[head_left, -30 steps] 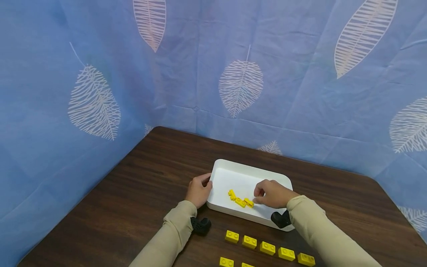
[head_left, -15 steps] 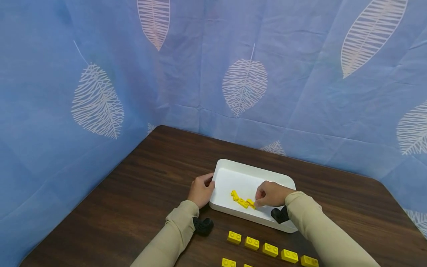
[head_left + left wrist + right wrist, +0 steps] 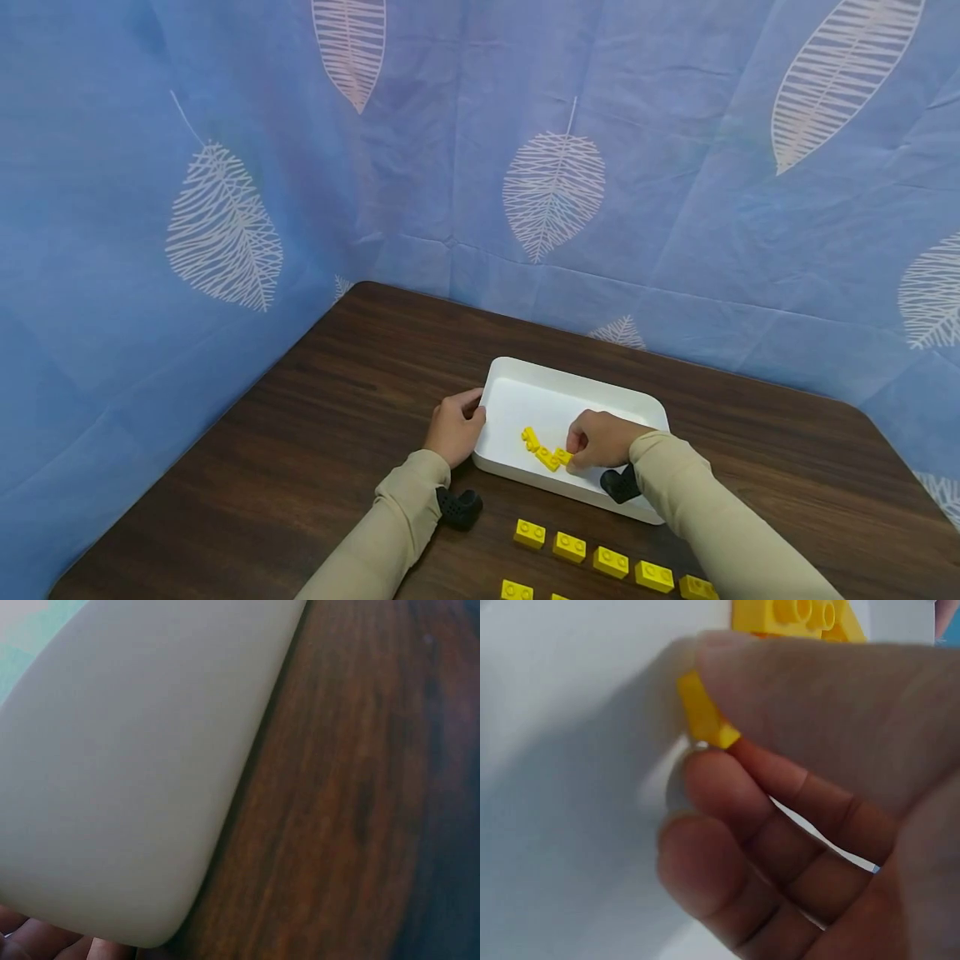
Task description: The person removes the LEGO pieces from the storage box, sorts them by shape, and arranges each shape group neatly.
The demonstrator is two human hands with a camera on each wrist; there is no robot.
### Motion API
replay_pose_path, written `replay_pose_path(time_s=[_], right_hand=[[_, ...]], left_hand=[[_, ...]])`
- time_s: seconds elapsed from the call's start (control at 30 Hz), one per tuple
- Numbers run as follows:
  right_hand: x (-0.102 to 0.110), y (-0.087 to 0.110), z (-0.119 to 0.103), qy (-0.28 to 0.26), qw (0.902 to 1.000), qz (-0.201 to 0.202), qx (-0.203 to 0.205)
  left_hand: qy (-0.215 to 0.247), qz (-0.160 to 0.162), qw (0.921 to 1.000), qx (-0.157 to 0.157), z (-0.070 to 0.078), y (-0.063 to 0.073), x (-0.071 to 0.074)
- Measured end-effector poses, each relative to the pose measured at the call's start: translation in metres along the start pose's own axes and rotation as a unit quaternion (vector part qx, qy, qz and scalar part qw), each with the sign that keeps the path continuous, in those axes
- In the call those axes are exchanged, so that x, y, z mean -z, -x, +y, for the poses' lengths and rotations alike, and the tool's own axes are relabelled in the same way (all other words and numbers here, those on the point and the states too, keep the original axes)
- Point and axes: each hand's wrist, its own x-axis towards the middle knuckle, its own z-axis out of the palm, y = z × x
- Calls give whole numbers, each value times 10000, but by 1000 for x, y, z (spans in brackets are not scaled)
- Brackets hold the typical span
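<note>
A white tray point(image 3: 577, 375) lies on the dark wooden table. At its left end my left hand point(image 3: 453, 429) rests against the outer wall, with its fingertips partly visible at the bottom of the left wrist view. Inside the tray, my right hand point(image 3: 603, 439) pinches a small yellow toy brick point(image 3: 705, 712) between thumb and fingers, low over the tray floor. Just left of that hand lie several other yellow toy bricks point(image 3: 547, 457), close together. One studded yellow brick point(image 3: 780, 616) shows past my thumb in the right wrist view.
Nearer me than the tray, a row of several yellow bricks point(image 3: 611, 562) lies on the table point(image 3: 360, 375). Part of another row point(image 3: 517, 590) shows at the bottom edge. A blue leaf-patterned cloth point(image 3: 637, 208) hangs behind the table.
My right hand has shifted slightly left within the tray, and the brick at its fingertips has turned. My left hand stays at the tray's left end. The head view has shifted slightly.
</note>
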Motion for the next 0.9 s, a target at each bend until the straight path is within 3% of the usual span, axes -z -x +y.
replay_pose_path(time_s=[0.53, 0.9], right_hand=[[5, 18, 0, 98, 9992, 217, 327], [7, 44, -4, 358, 9933, 747, 810]], left_hand=[[53, -47, 9999, -81, -1, -2, -2], [50, 5, 9999, -133, -3, -3, -1]])
